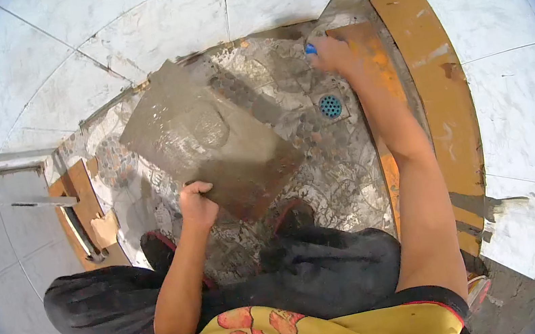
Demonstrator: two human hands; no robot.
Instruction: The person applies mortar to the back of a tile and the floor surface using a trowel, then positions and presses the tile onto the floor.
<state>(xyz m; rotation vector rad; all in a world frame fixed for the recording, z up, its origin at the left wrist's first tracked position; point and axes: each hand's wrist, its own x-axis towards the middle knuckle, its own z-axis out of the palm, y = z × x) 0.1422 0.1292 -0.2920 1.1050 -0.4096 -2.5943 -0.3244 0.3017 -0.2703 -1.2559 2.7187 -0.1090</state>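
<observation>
My left hand [198,207] grips the near-left edge of a flat square tile [250,162], its thumb on the upper face. Wet grey mortar covers much of that face, thicker around its middle. The tile is tilted over the patterned floor, and I cannot tell if it touches down. At the far right corner, my right hand [332,55] is closed round the blue handle [311,49] of a tool whose working end I cannot make out. A round teal drain cover [330,107] lies in the floor, nearer me than that hand.
White marbled wall tiles [165,21] surround the floor. Brown tile strips [445,94] line the right side. At left are a spirit level [19,202], a hammer [79,234] and a brown board [82,186]. My shoes [295,218] stand close to the held tile.
</observation>
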